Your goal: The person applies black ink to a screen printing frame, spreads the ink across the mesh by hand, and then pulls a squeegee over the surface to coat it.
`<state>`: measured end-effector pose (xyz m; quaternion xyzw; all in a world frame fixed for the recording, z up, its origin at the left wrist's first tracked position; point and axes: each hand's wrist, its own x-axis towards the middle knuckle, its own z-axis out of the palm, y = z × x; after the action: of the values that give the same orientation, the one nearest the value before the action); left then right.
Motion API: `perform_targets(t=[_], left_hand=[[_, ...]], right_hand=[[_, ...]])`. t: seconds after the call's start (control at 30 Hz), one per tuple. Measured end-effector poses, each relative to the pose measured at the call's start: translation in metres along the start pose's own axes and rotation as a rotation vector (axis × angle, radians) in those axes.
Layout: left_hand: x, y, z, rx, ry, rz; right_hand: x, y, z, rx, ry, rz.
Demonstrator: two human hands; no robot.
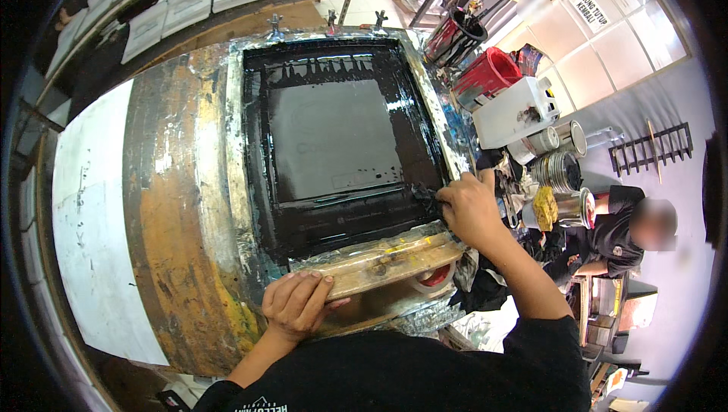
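Observation:
A screen-printing frame [231, 139] lies in front of me, its mesh [334, 139] smeared with glossy black ink around a greyer rectangle. My left hand [298, 306] curls its fingers over the wooden near rail [387, 264] at that rail's left end. At the frame's near right corner, my right hand [472, 209] is closed, low over the inked mesh. A dark, ink-covered piece [428, 195] shows at its fingertips; what it is, I cannot make out. Several clamps, among them a blue one [275, 27], line the frame's far edge.
Left of the frame runs a stained wooden board [171, 207] beside a white sheet [95, 222]. Red-smeared buckets [493, 71], a white jerrycan [516, 112] and several tins [557, 173] crowd the right side. Another person [618, 230] sits farther right. Printed sheets [189, 10] lie on a rack behind.

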<state>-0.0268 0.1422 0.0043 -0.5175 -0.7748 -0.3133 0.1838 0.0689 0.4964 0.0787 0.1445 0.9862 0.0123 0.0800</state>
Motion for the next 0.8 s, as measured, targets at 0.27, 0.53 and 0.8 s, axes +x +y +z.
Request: perform_targets(t=[0.27, 0.53, 0.8], left_hand=[[0.008, -0.001, 0.003, -0.015, 0.003, 0.029], [0.001, -0.002, 0.003, 0.000, -0.010, 0.008], [-0.003, -0.002, 0.004, 0.020, 0.010, 0.044]], right_hand=[[0.245, 0.062, 0.036, -0.155, 0.409, 0.203], [0.207, 0.054, 0.017, -0.119, 0.094, 0.152], [-0.015, -0.007, 0.002, -0.012, 0.075, 0.044]])
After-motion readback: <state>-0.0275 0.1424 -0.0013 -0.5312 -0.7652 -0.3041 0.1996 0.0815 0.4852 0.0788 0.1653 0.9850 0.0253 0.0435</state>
